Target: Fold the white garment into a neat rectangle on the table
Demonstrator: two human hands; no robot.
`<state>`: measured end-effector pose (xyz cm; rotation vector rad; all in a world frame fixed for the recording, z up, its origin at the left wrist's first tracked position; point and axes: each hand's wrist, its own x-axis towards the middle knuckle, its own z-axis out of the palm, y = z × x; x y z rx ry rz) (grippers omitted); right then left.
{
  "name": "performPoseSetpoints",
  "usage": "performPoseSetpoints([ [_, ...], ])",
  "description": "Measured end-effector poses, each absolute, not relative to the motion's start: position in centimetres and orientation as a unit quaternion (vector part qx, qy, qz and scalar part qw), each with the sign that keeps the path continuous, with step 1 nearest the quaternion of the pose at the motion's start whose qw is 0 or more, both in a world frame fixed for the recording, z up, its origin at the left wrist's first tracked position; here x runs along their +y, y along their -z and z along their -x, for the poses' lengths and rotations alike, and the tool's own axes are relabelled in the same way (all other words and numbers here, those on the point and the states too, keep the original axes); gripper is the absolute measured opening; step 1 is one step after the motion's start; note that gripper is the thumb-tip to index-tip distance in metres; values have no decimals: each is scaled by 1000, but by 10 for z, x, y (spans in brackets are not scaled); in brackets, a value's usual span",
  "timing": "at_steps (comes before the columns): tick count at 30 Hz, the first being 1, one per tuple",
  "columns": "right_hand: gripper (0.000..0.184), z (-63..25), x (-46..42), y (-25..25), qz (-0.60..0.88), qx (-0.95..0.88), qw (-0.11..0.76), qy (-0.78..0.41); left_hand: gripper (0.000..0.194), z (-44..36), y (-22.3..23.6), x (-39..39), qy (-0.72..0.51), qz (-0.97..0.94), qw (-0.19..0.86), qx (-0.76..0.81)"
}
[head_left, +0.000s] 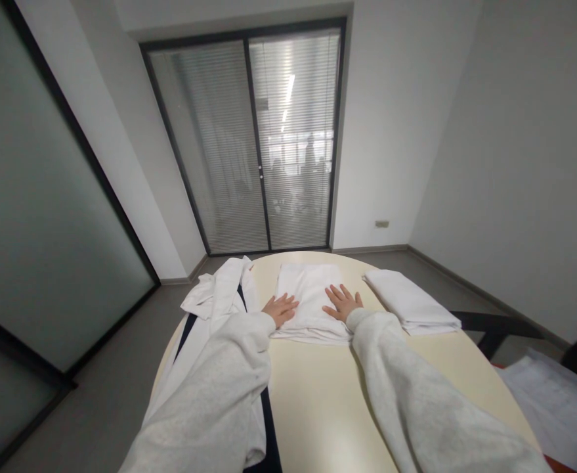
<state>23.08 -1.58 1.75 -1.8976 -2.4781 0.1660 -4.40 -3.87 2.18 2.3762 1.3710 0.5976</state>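
Observation:
A folded white cloth [310,289] lies flat near the far side of the table, between my two hands. My left hand [281,309] rests on its left edge, fingers stretched out. On the right part of the cloth lies my right hand [342,302], palm down with fingers spread. Neither hand grips anything. To the left, white garments [219,289] with dark navy parts are heaped, partly hidden by my left sleeve. Another folded white cloth [411,302] sits to the right, beyond my right wrist.
The pale round-edged table [318,401] stands before me. Beside it at lower right, white material [556,397] lies near a black chair part [495,325]. Further off are a glass door with blinds [253,144], plain walls, and a frosted panel [46,184] at left.

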Motion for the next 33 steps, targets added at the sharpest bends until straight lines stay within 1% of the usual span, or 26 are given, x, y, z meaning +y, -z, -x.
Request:
performPoseSetpoints([
  [2, 68, -235, -16, -19, 591, -804, 21, -63, 35, 43, -23, -41, -201, -845, 185, 459],
  [4, 66, -240, -16, -23, 563, -820, 55, -84, 28, 45, -24, -41, -244, -820, 194, 480],
  [6, 57, -245, -13, -28, 531, -833, 99, -124, 38, 47, -25, -39, -280, -772, 191, 538],
  [7, 51, -248, -11, -30, 524, -831, 124, -140, 42, 48, -26, -38, -287, -750, 174, 570],
  [8, 49, -250, -9, -32, 531, -821, 148, -145, 39, 49, -26, -37, -291, -733, 142, 598],
  [10, 49, -252, -6, -33, 588, -779, 191, -108, 29, 50, -26, -34, -289, -708, 55, 642],
  [11, 48, -252, -5, -32, 626, -749, 203, -72, 30, 50, -26, -33, -281, -691, 20, 665],
  [12, 48, -252, -4, -30, 661, -721, 204, -39, 36, 50, -24, -32, -266, -673, 0, 690],
  [14, 57, -248, -4, -24, 706, -686, 173, -9, 49, 49, -21, -31, -222, -651, -4, 726],
  [16, 62, -244, -4, -18, 710, -690, 137, -26, 55, 48, -18, -30, -190, -660, 12, 727],
  [17, 61, -242, -3, -15, 700, -701, 130, -41, 53, 48, -17, -29, -189, -668, 22, 720],
  [19, 57, -240, -1, -10, 674, -721, 147, -72, 43, 49, -17, -26, -217, -671, 62, 707],
  [21, 53, -240, 3, -7, 650, -724, 196, -120, 33, 51, -17, -21, -289, -649, 147, 689],
  [23, 47, -241, 7, -5, 622, -700, 282, -208, 30, 52, -16, -16, -398, -599, 260, 645],
  [25, 46, -242, 10, -4, 565, -650, 384, -334, 33, 53, -15, -12, -504, -527, 370, 575],
  [27, 52, -242, 11, -5, 485, -583, 471, -450, 38, 52, -14, -10, -566, -453, 456, 517],
  [28, 56, -243, 11, -6, 449, -551, 501, -494, 41, 52, -14, -9, -580, -421, 488, 499],
  [31, 71, -245, 8, -12, 383, -482, 546, -568, 43, 52, -16, -12, -596, -354, 539, 479],
  [33, 73, -247, 5, -18, 376, -451, 554, -590, 40, 51, -18, -15, -594, -349, 561, 460],
])
